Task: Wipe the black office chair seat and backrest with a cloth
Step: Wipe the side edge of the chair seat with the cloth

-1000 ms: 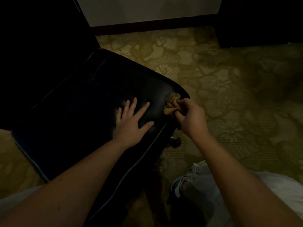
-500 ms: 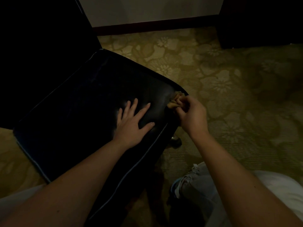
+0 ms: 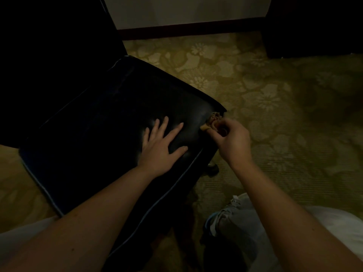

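Bunched in the curled fingers of the right hand (image 3: 233,140), the cloth (image 3: 213,122) is pressed against the seat (image 3: 98,134) corner; the left hand (image 3: 160,146) is laid flat, fingers spread, on the seat.

The left grip (image 3: 159,148) is lying flat on the seat (image 3: 98,134), and ahead of it and out to its left the black cushion is running free all the way to the backrest (image 3: 49,55), which is rising like a wall there. The right grip (image 3: 233,140) is bunching the cloth (image 3: 213,122) at the seat's corner. To its right and beyond it the carpet (image 3: 275,114) is lying bare, until a dark piece of furniture (image 3: 314,26) is blocking the far side. Just under that grip a chair foot (image 3: 213,169) is poking out, and behind it a bent knee (image 3: 245,222) is crowding the floor.
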Tool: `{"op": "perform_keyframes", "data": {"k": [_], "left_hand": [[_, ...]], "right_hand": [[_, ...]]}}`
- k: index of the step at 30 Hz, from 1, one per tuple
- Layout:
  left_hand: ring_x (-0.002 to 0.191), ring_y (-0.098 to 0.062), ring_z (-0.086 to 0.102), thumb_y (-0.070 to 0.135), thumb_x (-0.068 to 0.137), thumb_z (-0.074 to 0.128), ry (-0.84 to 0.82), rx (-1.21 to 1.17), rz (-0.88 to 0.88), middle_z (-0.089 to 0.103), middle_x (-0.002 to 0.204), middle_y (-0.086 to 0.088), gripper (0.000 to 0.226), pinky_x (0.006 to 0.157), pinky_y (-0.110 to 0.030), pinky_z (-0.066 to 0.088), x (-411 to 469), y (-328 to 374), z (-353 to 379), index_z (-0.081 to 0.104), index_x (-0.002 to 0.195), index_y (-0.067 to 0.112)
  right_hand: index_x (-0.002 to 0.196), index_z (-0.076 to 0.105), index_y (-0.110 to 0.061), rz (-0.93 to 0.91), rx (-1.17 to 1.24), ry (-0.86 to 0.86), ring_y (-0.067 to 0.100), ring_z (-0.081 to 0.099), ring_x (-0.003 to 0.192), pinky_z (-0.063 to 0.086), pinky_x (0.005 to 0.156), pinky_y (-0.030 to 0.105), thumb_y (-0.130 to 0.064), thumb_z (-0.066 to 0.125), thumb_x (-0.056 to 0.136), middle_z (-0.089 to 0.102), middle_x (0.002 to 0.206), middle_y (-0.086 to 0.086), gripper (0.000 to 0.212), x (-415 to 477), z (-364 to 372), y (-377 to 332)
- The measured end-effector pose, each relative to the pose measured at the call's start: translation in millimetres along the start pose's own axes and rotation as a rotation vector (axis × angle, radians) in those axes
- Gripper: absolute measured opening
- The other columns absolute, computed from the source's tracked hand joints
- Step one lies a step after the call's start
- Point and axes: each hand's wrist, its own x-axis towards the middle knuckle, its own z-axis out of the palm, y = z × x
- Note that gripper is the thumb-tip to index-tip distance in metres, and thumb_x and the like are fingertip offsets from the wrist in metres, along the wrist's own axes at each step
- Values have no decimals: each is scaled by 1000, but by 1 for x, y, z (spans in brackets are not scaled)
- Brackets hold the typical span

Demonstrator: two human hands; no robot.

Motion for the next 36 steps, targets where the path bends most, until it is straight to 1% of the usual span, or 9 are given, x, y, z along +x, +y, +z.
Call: {"op": "perform_keyframes", "data": {"k": [5, 8, 12, 14, 18, 20, 26, 31, 36], "left_hand": [[151, -13, -15, 61, 94, 47, -4, 2, -15, -7, 166, 6, 67, 117, -37, -16, 2, 2, 0, 14, 151, 52], [151, -14, -14, 62, 94, 47, 3, 1, -23, -6, 166, 6, 67, 118, -38, -15, 4, 2, 1, 14, 151, 52], [151, -14, -14, 62, 94, 47, 11, -9, -33, -6, 166, 5, 67, 119, -39, -13, 6, 4, 1, 15, 152, 51], [151, -15, -14, 62, 94, 47, 12, -7, -41, -6, 166, 5, 68, 120, -41, -13, 8, 4, 1, 15, 152, 51], [151, -15, -14, 63, 93, 47, 21, -6, -51, -5, 166, 4, 68, 119, -40, -13, 9, 5, 2, 15, 152, 51], [151, -15, -13, 63, 93, 47, 27, -5, -51, -5, 166, 4, 68, 119, -39, -13, 9, 5, 2, 15, 152, 51], [152, -16, -13, 63, 93, 46, 19, 7, -51, -6, 166, 4, 68, 119, -40, -12, 9, 6, 2, 13, 152, 51], [151, -15, -14, 63, 93, 46, 13, 10, -54, -7, 166, 5, 68, 118, -38, -14, 9, 5, 2, 13, 152, 51], [151, -14, -15, 63, 94, 45, 12, 12, -43, -8, 166, 6, 67, 118, -38, -15, 8, 5, 2, 12, 152, 52]], "right_hand": [[105, 62, -16, 157, 178, -5, -10, 60, 74, 45, 63, 5, -22, 82, 77, 63, 88, -12, 35, 4, -4, 0], [116, 64, -12, 194, 188, -10, -3, 60, 83, 44, 71, 6, -22, 82, 78, 65, 114, 2, 44, 5, -4, 0], [119, 65, -8, 195, 139, 19, -4, 46, 86, 32, 68, -9, -20, 79, 81, 37, 139, 9, 42, 4, -4, -1], [119, 65, -10, 199, 122, 37, 2, 49, 101, 33, 80, -2, -22, 79, 81, 34, 142, 9, 41, 3, -4, -3], [115, 68, -13, 131, 123, 28, 6, 61, 95, 41, 74, 2, -20, 78, 82, 62, 116, 1, 36, 1, 3, -4], [114, 68, -15, 111, 149, 31, 8, 66, 93, 51, 78, 15, -19, 78, 81, 68, 102, -5, 35, 0, 3, -6], [115, 62, -20, 139, 150, 79, 8, 68, 92, 58, 83, 34, -26, 82, 76, 70, 104, -5, 45, 2, 3, -2], [93, 66, -18, 113, 59, 1, 12, 65, 84, 52, 69, 28, -24, 78, 81, 68, 89, -5, 18, -3, 7, -3], [80, 60, -25, 51, -2, -108, 6, 59, 71, 39, 54, 15, -24, 77, 81, 60, 74, -12, 18, -15, 5, -1]]}}
